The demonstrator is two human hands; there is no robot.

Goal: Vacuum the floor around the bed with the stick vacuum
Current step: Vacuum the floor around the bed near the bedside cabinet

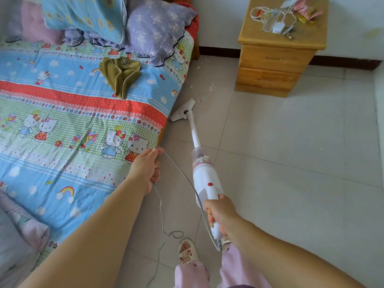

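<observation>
- While crumbs [212, 86] lie at 12 o'clock of the nozzle [182, 110], between bed [83, 113] and nightstand [276, 65], still to be picked up.
- Right hand [220, 213] closed round the vacuum [205, 179] handle, wand angled toward 11 o'clock, nozzle on the floor [291, 154] just beside the bed edge.
- Left hand [146, 169] closed on the cord [164, 215], held clear at 9 o'clock of the body.
- Debris visible in the dust cup; judged partly done, with the head-end strip and other sides left.
</observation>
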